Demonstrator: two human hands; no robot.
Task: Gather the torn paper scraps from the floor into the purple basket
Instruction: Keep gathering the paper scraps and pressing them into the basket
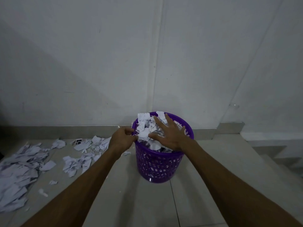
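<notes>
Looking down at a tiled floor (147,202) against a pale wall (114,54). Loose paper scraps (21,169) cover the left of the frame, the thickest heap at the lower left and a smaller cluster reaching toward the centre, just left of our left forearm. A grey skirting strip (65,130) runs along the wall base; a stepped ledge (262,145) sits at right.

The purple basket (157,164) stands centre frame, heaped above the rim with scraps. Our left hand (122,138) is at the basket's left rim, grip curled and pinching a scrap there. Our right hand (168,135) lies on top of the heap, fingers spread and straight, pressing the paper.

Floor in front of the basket and to its right is bare tile. The basket stands close to the wall behind it.
</notes>
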